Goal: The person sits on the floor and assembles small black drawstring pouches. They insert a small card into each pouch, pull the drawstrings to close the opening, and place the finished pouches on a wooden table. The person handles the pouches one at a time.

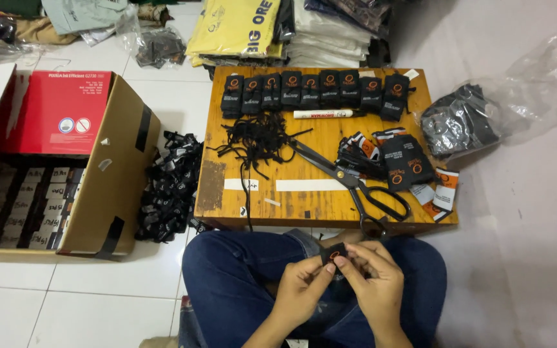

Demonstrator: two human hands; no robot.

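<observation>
Over my lap in blue jeans, my left hand (299,285) and my right hand (373,277) pinch one small black tag with an orange mark (334,253) between their fingertips. In front of my knees stands a low wooden table (227,193). Black scissors (354,183) lie on it near the front edge. A tangle of black strings (256,138) rests left of centre. A row of black tags (314,90) lines the far edge, with a white marker (322,114) below it. A loose heap of black and orange tags (402,164) sits at the right.
An open cardboard box (114,187) with packed rows of tags stands at the left, a red carton (59,113) inside it. A pile of black tags (170,187) lies on the white tiled floor. A plastic bag of black pieces (462,119) and folded clothes (240,29) lie beyond.
</observation>
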